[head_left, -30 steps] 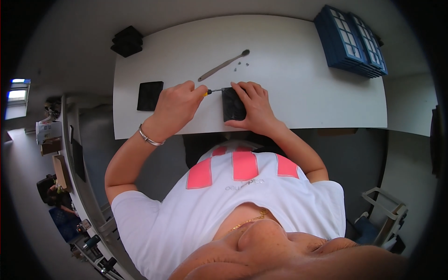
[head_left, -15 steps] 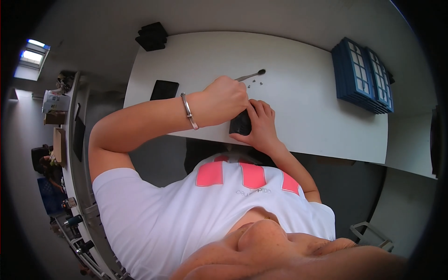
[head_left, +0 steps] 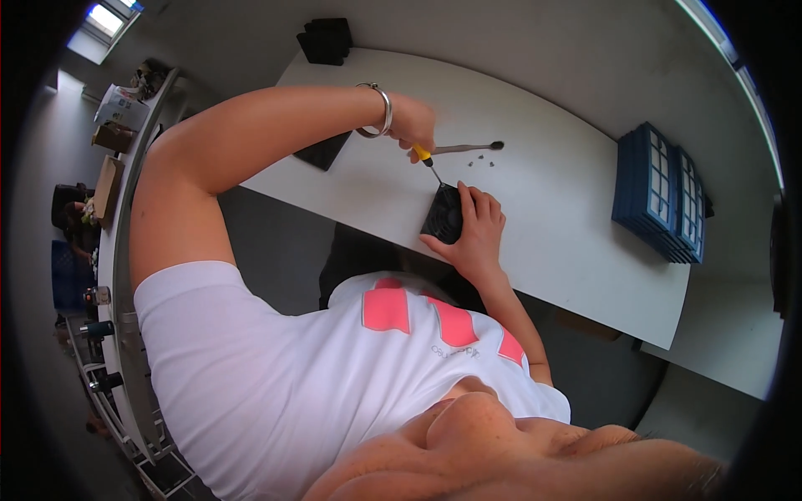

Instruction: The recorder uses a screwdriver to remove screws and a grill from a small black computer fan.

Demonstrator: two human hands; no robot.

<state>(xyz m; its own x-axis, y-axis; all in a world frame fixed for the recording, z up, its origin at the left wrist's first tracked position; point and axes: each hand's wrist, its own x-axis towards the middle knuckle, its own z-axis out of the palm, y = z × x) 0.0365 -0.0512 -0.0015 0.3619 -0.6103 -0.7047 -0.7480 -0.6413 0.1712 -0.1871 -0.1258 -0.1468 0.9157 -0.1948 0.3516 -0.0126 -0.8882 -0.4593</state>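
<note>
A: Excuse me, what do you hold on the left side?

B: My left grip [head_left: 414, 122] is closed around a slim screwdriver with a yellow and black handle [head_left: 423, 156]. Its metal shaft slants down to the far end of a square black fan [head_left: 442, 215], near one corner. Whether the tip sits in a screw, I cannot tell; it is too small.

A: And where exactly is this fan?

B: It is on the white, smooth worktop [head_left: 576, 230], close to the front edge. My right grip [head_left: 479, 236] is holding it, with the thumb at the near edge and the fingers along the right side.

A: Which things are around?

B: Just beyond the screwdriver lies a grey brush with a dark, oval head [head_left: 464, 149], and beside it a few tiny grey pieces [head_left: 480, 157]. To the left, my forearm partly covers a flat black square piece [head_left: 326, 154]. Well apart, at the right end, stand blue stacked trays with pale panels [head_left: 647, 196].
</note>
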